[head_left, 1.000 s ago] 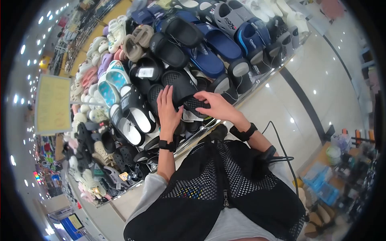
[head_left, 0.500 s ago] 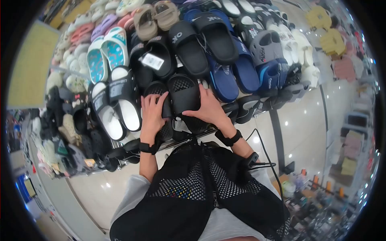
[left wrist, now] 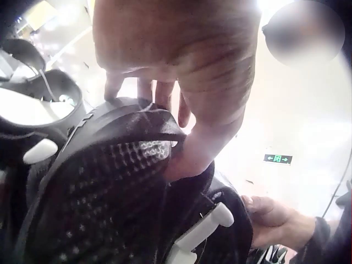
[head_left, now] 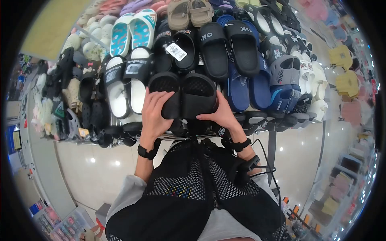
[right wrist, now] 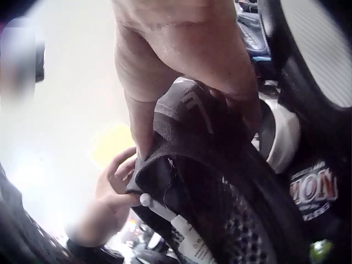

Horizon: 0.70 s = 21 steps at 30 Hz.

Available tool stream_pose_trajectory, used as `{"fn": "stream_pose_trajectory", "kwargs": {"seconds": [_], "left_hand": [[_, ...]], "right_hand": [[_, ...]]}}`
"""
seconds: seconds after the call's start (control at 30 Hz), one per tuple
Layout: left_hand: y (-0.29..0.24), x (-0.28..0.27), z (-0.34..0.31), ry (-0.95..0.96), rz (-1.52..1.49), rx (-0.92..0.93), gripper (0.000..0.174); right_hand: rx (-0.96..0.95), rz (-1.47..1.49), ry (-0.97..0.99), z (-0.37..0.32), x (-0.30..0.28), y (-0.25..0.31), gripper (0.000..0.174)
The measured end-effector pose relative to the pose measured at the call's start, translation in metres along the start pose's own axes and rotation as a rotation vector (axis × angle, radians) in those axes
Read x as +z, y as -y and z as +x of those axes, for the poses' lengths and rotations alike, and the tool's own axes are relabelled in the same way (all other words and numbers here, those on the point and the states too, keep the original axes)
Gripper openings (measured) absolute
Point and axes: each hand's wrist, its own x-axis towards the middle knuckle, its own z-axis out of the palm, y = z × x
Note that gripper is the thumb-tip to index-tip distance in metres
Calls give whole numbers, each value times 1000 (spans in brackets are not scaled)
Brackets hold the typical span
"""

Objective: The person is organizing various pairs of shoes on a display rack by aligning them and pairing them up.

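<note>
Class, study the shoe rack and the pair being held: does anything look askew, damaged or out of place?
Nothing stands out. The left hand and right hand hold the black slides side by side, with no damage showing. One white price tag above hangs tilted, nothing more.

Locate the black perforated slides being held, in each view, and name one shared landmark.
Head: black slides sit upper centre, side by side.
Left wrist: they fill the lower left.
Right wrist: they run from centre to lower right.
Shared landmark: the left hand, with its grip on the pair in all three views.
</note>
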Motion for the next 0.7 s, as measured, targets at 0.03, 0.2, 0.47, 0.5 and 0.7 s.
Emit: {"fn": "stream_pose_trajectory", "kwargs": {"seconds": [0.03, 0.2, 0.47, 0.5, 0.7], "left_hand": [[-10, -10, 2, -27, -4, 24, 68], [-64, -64, 2, -280, -117, 197, 106], [-36, -16, -74, 85, -1284, -420, 129], [-41, -5, -84, -11, -1301, -562, 116], [-56, 27, -124, -232, -1198, -842, 64]], "right_hand": [[-71, 97, 19, -4, -1, 5, 96], [-123, 434, 64, -28, -18, 36, 87], [-289, 426, 226, -61, -47, 45, 91], [-239, 358, 210, -64, -49, 40, 94], [-112, 273, 240, -83, -36, 16, 103]]}}
